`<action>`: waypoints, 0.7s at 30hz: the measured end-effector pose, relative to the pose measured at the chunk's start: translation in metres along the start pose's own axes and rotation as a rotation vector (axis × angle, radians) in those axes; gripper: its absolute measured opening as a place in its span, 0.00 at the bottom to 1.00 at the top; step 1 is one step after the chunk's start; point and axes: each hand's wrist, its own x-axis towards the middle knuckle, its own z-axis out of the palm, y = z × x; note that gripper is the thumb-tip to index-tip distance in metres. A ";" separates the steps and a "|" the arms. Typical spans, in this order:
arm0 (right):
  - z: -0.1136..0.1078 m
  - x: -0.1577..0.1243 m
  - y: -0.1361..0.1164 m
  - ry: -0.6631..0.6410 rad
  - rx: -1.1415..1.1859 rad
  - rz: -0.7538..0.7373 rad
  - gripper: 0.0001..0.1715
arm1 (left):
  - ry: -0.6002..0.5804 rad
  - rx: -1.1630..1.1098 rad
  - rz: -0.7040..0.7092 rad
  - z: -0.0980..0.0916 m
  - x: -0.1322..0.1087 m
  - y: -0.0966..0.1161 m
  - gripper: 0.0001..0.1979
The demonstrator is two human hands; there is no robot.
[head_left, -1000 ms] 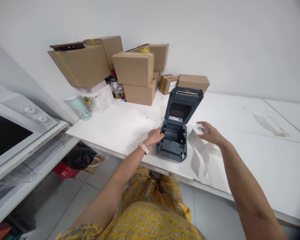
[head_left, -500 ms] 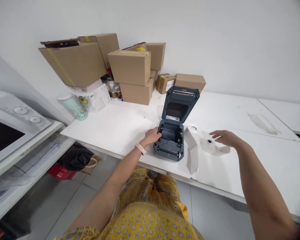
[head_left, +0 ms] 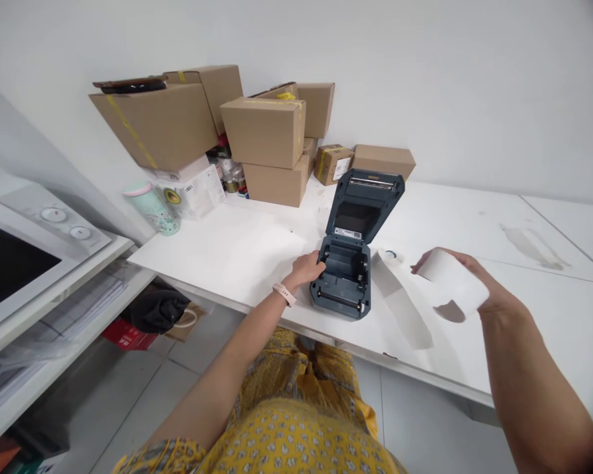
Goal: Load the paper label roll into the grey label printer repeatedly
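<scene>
Head view: our left hand [head_left: 305,268] grips the label printer [head_left: 339,289], right hand [head_left: 491,294] the paper roll [head_left: 453,282]; keep it wound tight.

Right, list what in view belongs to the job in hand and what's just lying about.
Part of the job, it seems:
open printer, left hand at its edge
paper roll in the right hand
perhaps the second roll lying nearby

Just lying about:
cardboard boxes
mint tumbler
microwave
</scene>
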 end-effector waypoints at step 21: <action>0.141 0.122 -0.005 -0.401 -1.123 -0.137 0.20 | 0.033 -0.057 -0.011 0.005 -0.001 -0.003 0.21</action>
